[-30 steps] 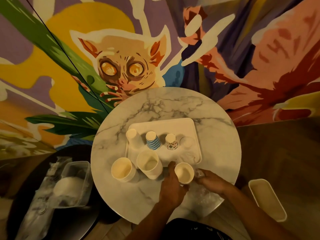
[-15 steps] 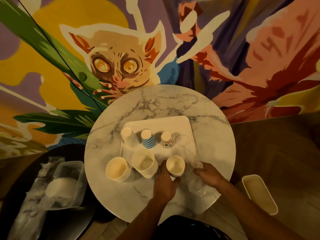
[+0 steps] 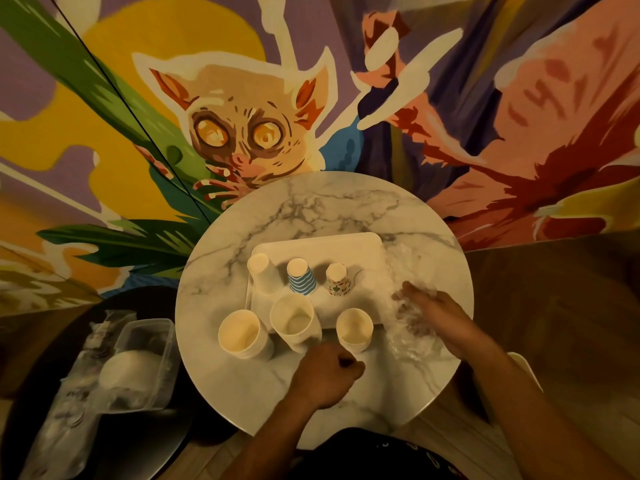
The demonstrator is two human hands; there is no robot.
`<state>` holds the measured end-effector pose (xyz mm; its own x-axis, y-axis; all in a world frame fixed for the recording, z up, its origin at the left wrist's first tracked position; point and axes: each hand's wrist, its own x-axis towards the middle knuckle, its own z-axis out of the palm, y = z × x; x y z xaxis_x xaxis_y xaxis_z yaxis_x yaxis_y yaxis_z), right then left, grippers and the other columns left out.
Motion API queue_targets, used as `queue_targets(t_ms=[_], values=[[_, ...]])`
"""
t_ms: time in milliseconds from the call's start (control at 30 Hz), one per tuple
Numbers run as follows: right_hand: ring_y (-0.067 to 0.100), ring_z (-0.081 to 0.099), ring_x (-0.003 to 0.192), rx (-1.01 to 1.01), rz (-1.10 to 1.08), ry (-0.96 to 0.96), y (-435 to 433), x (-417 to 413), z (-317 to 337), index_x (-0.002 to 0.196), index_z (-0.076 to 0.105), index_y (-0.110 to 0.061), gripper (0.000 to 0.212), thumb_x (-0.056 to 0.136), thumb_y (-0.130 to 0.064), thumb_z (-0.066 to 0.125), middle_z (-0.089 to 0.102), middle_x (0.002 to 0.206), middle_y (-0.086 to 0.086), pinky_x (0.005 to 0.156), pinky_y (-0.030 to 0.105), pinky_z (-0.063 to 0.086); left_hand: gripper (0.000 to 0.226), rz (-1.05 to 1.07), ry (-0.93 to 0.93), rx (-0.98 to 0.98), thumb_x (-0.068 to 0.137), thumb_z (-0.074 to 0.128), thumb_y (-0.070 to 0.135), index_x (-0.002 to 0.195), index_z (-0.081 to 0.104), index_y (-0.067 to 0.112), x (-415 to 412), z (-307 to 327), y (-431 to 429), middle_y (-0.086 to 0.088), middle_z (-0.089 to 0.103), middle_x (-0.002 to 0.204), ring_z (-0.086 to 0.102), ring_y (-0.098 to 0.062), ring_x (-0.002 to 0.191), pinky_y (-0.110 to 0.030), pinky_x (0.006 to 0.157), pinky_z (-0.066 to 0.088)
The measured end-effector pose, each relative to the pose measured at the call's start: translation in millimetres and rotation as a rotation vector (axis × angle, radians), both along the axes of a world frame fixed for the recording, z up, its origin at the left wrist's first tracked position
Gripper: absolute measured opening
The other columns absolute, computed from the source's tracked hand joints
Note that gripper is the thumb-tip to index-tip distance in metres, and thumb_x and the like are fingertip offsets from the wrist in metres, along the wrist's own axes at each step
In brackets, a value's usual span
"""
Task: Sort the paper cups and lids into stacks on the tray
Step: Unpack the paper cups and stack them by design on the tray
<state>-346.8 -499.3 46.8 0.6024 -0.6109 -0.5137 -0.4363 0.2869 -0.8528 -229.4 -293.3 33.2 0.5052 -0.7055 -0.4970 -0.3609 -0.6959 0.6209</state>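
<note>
A white tray [image 3: 318, 245] lies on the round marble table [image 3: 311, 206]. Upside down on it stand a plain white cup stack [image 3: 262, 273], a blue striped cup stack [image 3: 301, 280] and a patterned cup [image 3: 338, 279]; a clear lid [image 3: 369, 277] lies to their right. Three open cups stand upright near me: left [image 3: 239, 334], middle [image 3: 292, 318], right [image 3: 354, 328]. My left hand [image 3: 323, 374] rests curled on the table just below the right cup, holding nothing I can see. My right hand [image 3: 431, 315] lies with fingers straight on crinkled clear plastic wrap [image 3: 405, 271].
A dark round table at lower left holds a clear plastic container [image 3: 138, 365] with white contents and loose plastic bags [image 3: 59, 431]. A white bin [image 3: 523, 367] shows partly behind my right arm. A painted mural wall stands beyond the table.
My left hand has let go of the right cup and pulled back towards me. My right hand has moved up and right across the plastic wrap.
</note>
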Motion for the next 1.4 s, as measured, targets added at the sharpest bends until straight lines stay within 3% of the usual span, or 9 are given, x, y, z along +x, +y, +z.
queue_targets(t_ms=[133, 267, 367, 567, 800, 900, 967, 1133, 1400], values=[[0.023, 0.066, 0.071, 0.231, 0.038, -0.105, -1.2, 8.3, 48.3, 0.101, 0.081, -0.016, 0.051, 0.098, -0.057, 0.051, 0.076, 0.097, 0.016, 0.064, 0.034, 0.054, 0.038, 0.036, 0.298, -0.121, 0.085, 0.072, 0.046, 0.1, 0.07, 0.011, -4.3, 45.0, -1.4, -0.008, 0.076, 0.093, 0.077, -0.02, 0.079, -0.047, 0.084, 0.062], [0.028, 0.074, 0.093, 0.386, 0.059, -0.267, 7.4, 17.3, 88.3, 0.115, 0.075, -0.014, 0.059, 0.1, -0.059, 0.041, 0.075, 0.113, 0.019, 0.076, 0.039, 0.06, 0.056, 0.085, 0.475, -0.372, 0.085, 0.081, 0.036, 0.133, 0.057, 0.022, -9.8, 87.3, -6.6, -0.001, 0.07, 0.122, 0.076, -0.022, 0.087, -0.033, 0.076, 0.061], [0.027, 0.074, 0.106, 0.378, 0.09, -0.344, 15.5, 28.0, 109.5, 0.121, 0.073, -0.016, 0.061, 0.102, -0.059, 0.035, 0.074, 0.119, 0.015, 0.087, 0.043, 0.056, 0.035, 0.166, 0.409, -0.532, 0.093, 0.074, 0.019, 0.126, 0.062, 0.016, -5.8, 106.5, -7.8, -0.011, 0.073, 0.108, 0.075, -0.023, 0.084, -0.031, 0.071, 0.06], [0.023, 0.075, 0.102, 0.232, 0.013, -0.421, 20.0, 49.7, 133.0, 0.091, 0.083, -0.028, 0.064, 0.107, -0.055, 0.028, 0.078, 0.109, 0.006, 0.093, 0.046, 0.055, 0.016, 0.37, 0.266, -0.681, 0.09, 0.075, 0.015, 0.104, 0.074, 0.007, 15.0, 131.1, 17.9, -0.007, 0.074, 0.078, 0.065, -0.013, 0.063, -0.029, 0.062, 0.055], [0.027, 0.069, 0.117, 0.441, -0.106, -0.684, 20.7, 89.4, 137.3, 0.119, 0.076, -0.023, 0.079, 0.095, -0.079, 0.025, 0.068, 0.132, 0.012, 0.102, 0.048, 0.05, 0.035, 0.611, 0.283, -0.815, 0.07, 0.081, 0.042, 0.084, 0.074, 0.011, 38.8, 142.0, 59.3, -0.017, 0.069, 0.084, 0.062, -0.019, 0.072, -0.036, 0.07, 0.055], [0.032, 0.061, 0.129, 0.515, 0.068, -0.772, 41.8, 104.0, 148.3, 0.135, 0.067, -0.022, 0.091, 0.075, -0.087, 0.047, 0.064, 0.139, 0.014, 0.105, 0.049, 0.049, 0.034, 0.684, 0.257, -0.881, 0.075, 0.078, 0.038, 0.082, 0.066, 0.007, 49.0, 142.0, 76.0, -0.02, 0.071, 0.097, 0.068, -0.023, 0.085, -0.04, 0.076, 0.058], [0.029, 0.066, 0.122, 0.454, 0.161, -0.725, 56.6, 118.2, 151.2, 0.137, 0.062, -0.019, 0.094, 0.061, -0.072, 0.078, 0.068, 0.133, 0.013, 0.093, 0.043, 0.058, 0.028, 0.719, 0.282, -0.924, 0.077, 0.076, 0.035, 0.084, 0.065, 0.01, 56.7, 142.5, 87.0, -0.015, 0.071, 0.094, 0.069, -0.022, 0.089, -0.041, 0.078, 0.059], [0.013, 0.075, 0.091, 0.298, 0.033, -0.598, 88.9, 159.0, 159.4, 0.116, 0.068, -0.015, 0.037, 0.082, -0.029, 0.073, 0.078, 0.102, 0.001, 0.07, 0.03, 0.058, 0.027, 0.712, 0.248, -0.994, 0.082, 0.069, 0.028, 0.091, 0.064, 0.003, 77.3, 146.8, 118.0, -0.002, 0.071, 0.081, 0.067, -0.015, 0.075, -0.032, 0.071, 0.058], [0.011, 0.075, 0.087, 0.46, -0.031, -0.691, 144.0, 226.8, 165.0, 0.123, 0.066, -0.016, 0.025, 0.101, -0.016, 0.057, 0.078, 0.103, -0.001, 0.076, 0.028, 0.062, 0.014, 0.764, 0.112, -0.973, 0.094, 0.067, 0.015, 0.101, 0.074, 0.006, 131.3, 150.6, 191.3, -0.011, 0.076, 0.09, 0.068, -0.02, 0.073, -0.027, 0.067, 0.056]])
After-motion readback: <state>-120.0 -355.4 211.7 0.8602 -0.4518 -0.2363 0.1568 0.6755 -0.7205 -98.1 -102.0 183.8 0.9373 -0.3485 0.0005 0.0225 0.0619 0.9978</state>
